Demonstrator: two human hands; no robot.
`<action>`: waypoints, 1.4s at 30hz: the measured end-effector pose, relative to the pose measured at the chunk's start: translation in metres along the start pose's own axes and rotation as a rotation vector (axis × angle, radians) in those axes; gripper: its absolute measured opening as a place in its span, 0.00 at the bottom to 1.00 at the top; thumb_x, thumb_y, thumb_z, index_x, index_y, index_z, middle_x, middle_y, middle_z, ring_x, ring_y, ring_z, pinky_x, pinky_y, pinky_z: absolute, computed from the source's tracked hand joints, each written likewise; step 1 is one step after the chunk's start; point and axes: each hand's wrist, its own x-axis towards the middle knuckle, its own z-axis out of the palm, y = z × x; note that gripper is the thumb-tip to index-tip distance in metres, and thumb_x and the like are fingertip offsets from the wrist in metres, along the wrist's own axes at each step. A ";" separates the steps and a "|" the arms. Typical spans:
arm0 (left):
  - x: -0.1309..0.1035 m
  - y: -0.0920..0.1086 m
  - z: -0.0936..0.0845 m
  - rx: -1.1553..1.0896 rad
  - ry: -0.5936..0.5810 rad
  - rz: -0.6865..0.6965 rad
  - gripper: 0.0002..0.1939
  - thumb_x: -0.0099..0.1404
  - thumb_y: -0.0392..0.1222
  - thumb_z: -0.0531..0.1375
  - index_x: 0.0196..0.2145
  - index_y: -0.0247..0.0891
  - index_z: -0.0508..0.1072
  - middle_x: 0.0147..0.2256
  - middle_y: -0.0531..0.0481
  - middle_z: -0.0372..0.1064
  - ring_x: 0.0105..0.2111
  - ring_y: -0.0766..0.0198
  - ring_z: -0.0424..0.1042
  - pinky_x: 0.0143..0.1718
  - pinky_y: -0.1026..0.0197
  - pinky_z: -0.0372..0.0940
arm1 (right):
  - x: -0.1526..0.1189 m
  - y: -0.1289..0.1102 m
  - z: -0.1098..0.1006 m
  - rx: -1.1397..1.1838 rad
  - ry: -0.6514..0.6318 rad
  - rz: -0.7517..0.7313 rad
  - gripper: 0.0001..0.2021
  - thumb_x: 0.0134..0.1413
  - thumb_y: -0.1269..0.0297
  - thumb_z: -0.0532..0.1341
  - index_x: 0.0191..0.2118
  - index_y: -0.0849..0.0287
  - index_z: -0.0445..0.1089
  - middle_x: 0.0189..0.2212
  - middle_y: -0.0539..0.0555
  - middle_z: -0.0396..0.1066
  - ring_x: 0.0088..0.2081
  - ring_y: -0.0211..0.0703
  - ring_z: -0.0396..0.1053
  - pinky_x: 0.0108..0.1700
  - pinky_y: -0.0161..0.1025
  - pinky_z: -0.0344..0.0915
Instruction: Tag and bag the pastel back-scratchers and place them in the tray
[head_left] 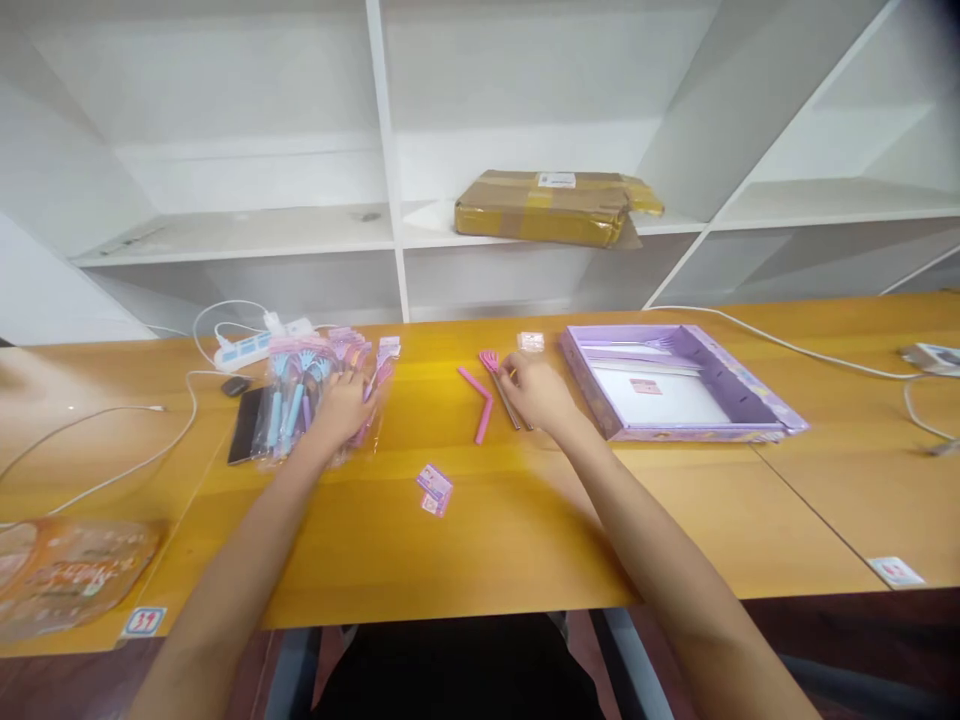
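On the left, a pile of clear-bagged back scratchers (289,405) with blue, pink and purple hand-shaped heads lies on the table. My left hand (343,405) rests at the pile's right side, its fingers curled on a pink bagged back scratcher (381,372). My right hand (541,392) is closed, fingertips together beside the pink head of a back scratcher (490,360) with a metal rod. A second rod end shows under this hand, and its grip is partly hidden. Just left lies a bent pink tube (486,408). Small purple printed cards (435,488) lie nearer me.
An open purple box tray (600,408) stands on the right, holding a purple back scratcher (652,343) and a card. Behind the pile are a power strip (247,348) and white cables. A taped carton (544,207) sits on the shelf. An orange printed bag (75,575) lies front left.
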 end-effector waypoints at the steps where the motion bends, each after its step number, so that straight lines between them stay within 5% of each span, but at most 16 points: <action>1: -0.001 -0.002 -0.001 0.068 -0.032 0.008 0.17 0.75 0.50 0.58 0.52 0.36 0.76 0.50 0.35 0.78 0.55 0.41 0.73 0.61 0.43 0.64 | -0.006 -0.008 -0.005 -0.009 -0.033 -0.031 0.10 0.74 0.62 0.55 0.44 0.58 0.73 0.46 0.60 0.79 0.41 0.47 0.75 0.39 0.39 0.62; 4: -0.001 0.005 0.001 0.204 -0.062 0.026 0.27 0.74 0.56 0.59 0.58 0.30 0.73 0.53 0.28 0.76 0.56 0.36 0.72 0.59 0.43 0.64 | -0.026 -0.028 -0.007 -0.081 -0.125 -0.062 0.11 0.75 0.62 0.54 0.44 0.58 0.72 0.50 0.60 0.79 0.41 0.46 0.77 0.38 0.39 0.62; 9: 0.005 0.025 0.008 0.276 -0.053 -0.018 0.21 0.71 0.45 0.61 0.56 0.29 0.74 0.53 0.26 0.75 0.58 0.36 0.72 0.60 0.45 0.62 | -0.046 -0.027 0.020 -0.283 -0.286 0.164 0.16 0.74 0.52 0.59 0.51 0.63 0.71 0.47 0.68 0.80 0.44 0.56 0.81 0.43 0.42 0.69; 15: 0.012 0.027 0.012 0.269 -0.059 -0.095 0.17 0.71 0.41 0.58 0.53 0.28 0.74 0.47 0.28 0.78 0.51 0.40 0.77 0.55 0.47 0.65 | -0.047 -0.011 0.040 -0.295 -0.281 0.188 0.11 0.73 0.69 0.54 0.53 0.66 0.68 0.44 0.70 0.80 0.45 0.58 0.82 0.47 0.44 0.71; 21: 0.005 0.022 0.006 -0.016 -0.020 -0.058 0.11 0.68 0.35 0.58 0.47 0.37 0.74 0.45 0.38 0.78 0.48 0.47 0.77 0.50 0.51 0.68 | -0.041 -0.006 0.036 -0.222 -0.281 0.132 0.14 0.70 0.67 0.59 0.57 0.67 0.67 0.45 0.68 0.80 0.42 0.55 0.81 0.43 0.41 0.71; 26: -0.016 0.021 -0.007 -0.307 0.028 0.028 0.12 0.66 0.33 0.59 0.47 0.39 0.72 0.42 0.43 0.74 0.44 0.51 0.76 0.49 0.52 0.70 | -0.006 -0.003 0.038 -0.163 -0.165 0.025 0.17 0.75 0.66 0.55 0.63 0.67 0.65 0.52 0.71 0.77 0.47 0.57 0.80 0.47 0.43 0.70; 33: -0.058 0.039 -0.008 -0.789 -0.110 -0.090 0.18 0.67 0.35 0.56 0.53 0.43 0.70 0.32 0.57 0.63 0.24 0.63 0.73 0.30 0.58 0.70 | 0.034 -0.001 0.042 0.127 -0.088 -0.051 0.13 0.75 0.60 0.56 0.49 0.64 0.72 0.46 0.70 0.78 0.44 0.52 0.78 0.49 0.41 0.69; 37: -0.072 0.049 -0.006 -0.954 -0.177 -0.133 0.15 0.67 0.40 0.57 0.51 0.44 0.71 0.30 0.59 0.56 0.24 0.64 0.73 0.27 0.60 0.68 | 0.012 -0.002 0.040 0.298 -0.062 -0.048 0.17 0.77 0.56 0.51 0.39 0.59 0.70 0.37 0.61 0.79 0.37 0.47 0.75 0.44 0.41 0.71; 39: -0.076 0.049 -0.006 -0.926 -0.187 -0.086 0.12 0.68 0.42 0.57 0.49 0.43 0.71 0.30 0.59 0.54 0.25 0.65 0.71 0.29 0.61 0.66 | -0.005 -0.008 0.037 0.630 -0.097 -0.022 0.20 0.78 0.49 0.49 0.42 0.57 0.70 0.39 0.59 0.80 0.33 0.44 0.74 0.38 0.40 0.72; 42: -0.080 0.048 -0.008 -0.750 -0.175 0.057 0.10 0.71 0.46 0.60 0.48 0.43 0.72 0.29 0.59 0.56 0.27 0.65 0.66 0.33 0.61 0.62 | -0.028 -0.023 0.037 1.068 -0.239 0.028 0.19 0.70 0.42 0.62 0.47 0.55 0.72 0.48 0.58 0.80 0.30 0.41 0.74 0.29 0.38 0.72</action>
